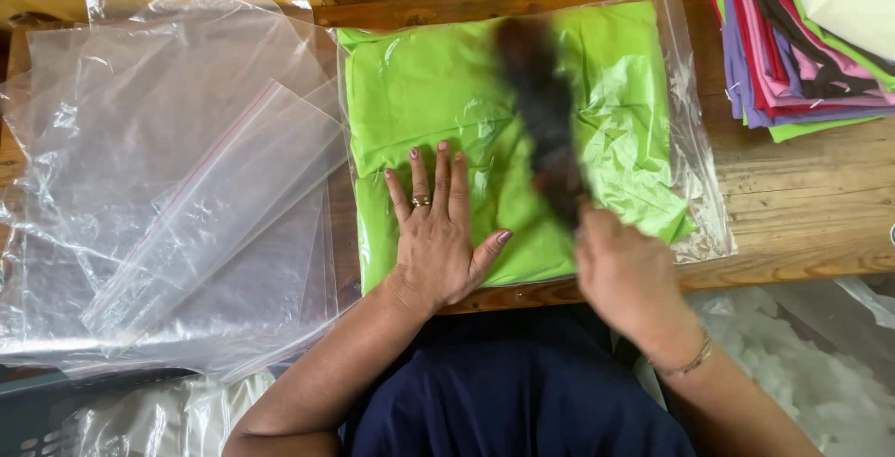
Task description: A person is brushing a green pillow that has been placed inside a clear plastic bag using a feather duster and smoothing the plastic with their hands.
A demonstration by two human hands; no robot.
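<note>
Clearly my left hand lies flat, fingers spread, on the bagged green garment at the near edge of the wooden counter, pinning it so the slippery plastic cannot slide. My right hand is closed around a dark blurred object stretched across the bag; I cannot tell what it is. Empty clear zip bags lie stacked just left, a pile of folded coloured garments far right, both within reach.
</note>
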